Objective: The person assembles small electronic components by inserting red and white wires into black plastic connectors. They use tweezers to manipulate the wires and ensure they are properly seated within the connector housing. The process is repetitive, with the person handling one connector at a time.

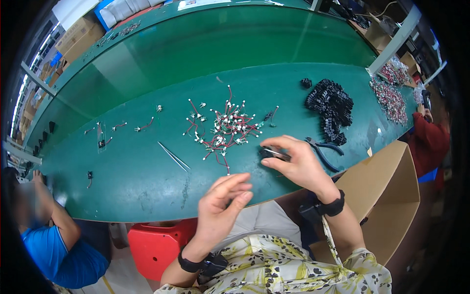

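Note:
My right hand (pixel 302 164) pinches a small black plastic part (pixel 268 154) between thumb and fingers, just above the green tabletop. A shiny strip shows along that part, too small to make out. My left hand (pixel 221 205) hovers at the table's near edge, fingers loosely bent and thumb apart, with nothing visible in it. Beyond both hands spreads a pile of small white connectors with red wires (pixel 230 125). Metal tweezers (pixel 174 156) lie left of the pile. Cutting pliers with dark blue handles (pixel 324 154) rest right of my right hand, beside a heap of black plastic parts (pixel 330 109).
Several wired pieces (pixel 145 125) lie scattered at the left. More wired parts (pixel 389 100) are heaped at the far right. An open cardboard box (pixel 387 188) stands by my right arm, a red stool (pixel 159 247) at my left. Other people sit at both ends.

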`<state>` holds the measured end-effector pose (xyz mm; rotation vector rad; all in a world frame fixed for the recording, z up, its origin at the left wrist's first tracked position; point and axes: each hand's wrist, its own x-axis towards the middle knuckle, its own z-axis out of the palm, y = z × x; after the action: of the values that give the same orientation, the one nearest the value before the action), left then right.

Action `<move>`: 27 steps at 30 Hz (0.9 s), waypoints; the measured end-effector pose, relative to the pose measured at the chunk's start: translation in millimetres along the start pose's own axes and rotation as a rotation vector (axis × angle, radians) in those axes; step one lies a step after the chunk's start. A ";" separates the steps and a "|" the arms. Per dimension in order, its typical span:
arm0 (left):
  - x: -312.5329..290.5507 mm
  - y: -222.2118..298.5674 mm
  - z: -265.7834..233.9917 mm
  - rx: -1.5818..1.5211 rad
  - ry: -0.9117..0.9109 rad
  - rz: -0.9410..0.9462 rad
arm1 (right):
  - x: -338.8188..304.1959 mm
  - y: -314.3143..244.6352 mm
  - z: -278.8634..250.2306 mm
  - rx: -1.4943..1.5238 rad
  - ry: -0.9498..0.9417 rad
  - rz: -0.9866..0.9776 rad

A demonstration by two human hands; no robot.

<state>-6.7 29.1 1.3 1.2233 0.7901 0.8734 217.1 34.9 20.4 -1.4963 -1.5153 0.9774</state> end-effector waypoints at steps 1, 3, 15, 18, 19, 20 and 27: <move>1.0 -2.4 4.2 -0.113 -0.016 -0.057 | -2.8 0.8 0.2 0.155 -0.001 0.023; 4.1 -0.6 7.7 -0.291 -0.062 -0.143 | -15.2 -8.3 -2.1 0.478 -0.074 0.085; -2.6 -12.6 18.5 -0.652 -0.204 -0.227 | -62.7 -14.9 29.7 0.623 -0.001 0.055; -6.5 -16.3 19.2 -0.634 -0.169 -0.189 | -63.2 -17.5 27.0 0.457 0.003 -0.007; -7.7 -15.6 19.1 -0.637 -0.145 -0.192 | -63.2 -18.2 24.3 0.349 0.000 -0.055; -9.2 -14.7 18.7 -0.641 -0.121 -0.195 | -61.8 -20.4 23.1 0.240 -0.003 -0.103; -6.2 -8.2 -4.7 -0.755 -0.242 -0.215 | -50.9 -39.1 24.6 0.038 -0.100 -0.158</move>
<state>-12.6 24.7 -7.3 0.5456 0.3277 0.7269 179.1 -16.5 45.7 -1.2964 -1.6498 0.9942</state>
